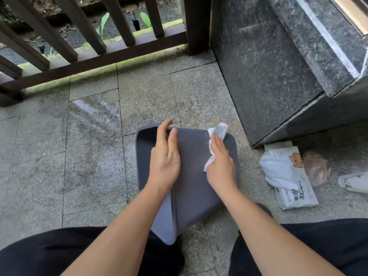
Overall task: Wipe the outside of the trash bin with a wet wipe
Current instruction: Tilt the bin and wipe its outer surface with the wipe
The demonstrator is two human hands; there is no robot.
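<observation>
- A dark brown wooden railing [95, 36] runs across the ten-to-twelve o'clock part of the view.
- Grey granite paving slabs [95, 124] cover the floor; pale streaks mark one slab at nine o'clock.
- A dark polished stone pillar [264, 76] stands at two o'clock.
- A crumpled brownish plastic bag [316, 168] lies at four o'clock.
- Green leaves [104, 23] show beyond the railing at eleven o'clock.
</observation>
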